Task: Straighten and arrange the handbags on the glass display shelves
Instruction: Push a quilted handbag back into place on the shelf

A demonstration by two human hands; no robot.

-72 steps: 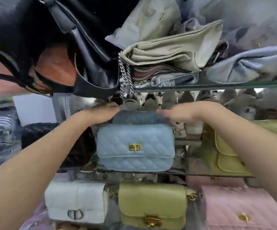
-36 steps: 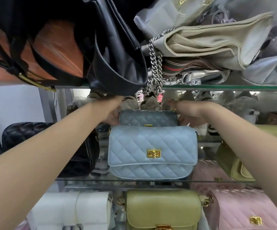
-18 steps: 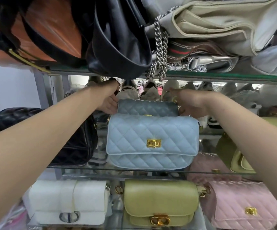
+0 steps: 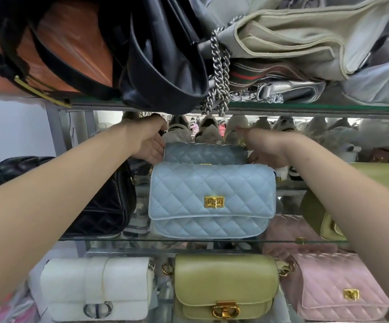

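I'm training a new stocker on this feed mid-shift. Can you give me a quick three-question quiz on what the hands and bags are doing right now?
1. True or false: both hands grip the light blue bag in front.
2. Which bag sits directly below the light blue one? A white, B olive green, C pink.
3. What hangs over the top shelf's edge above the hands?

Key:
1. False: the left hand and right hand flank the darker blue bag behind it.
2. B, the olive green bag.
3. A silver chain strap.
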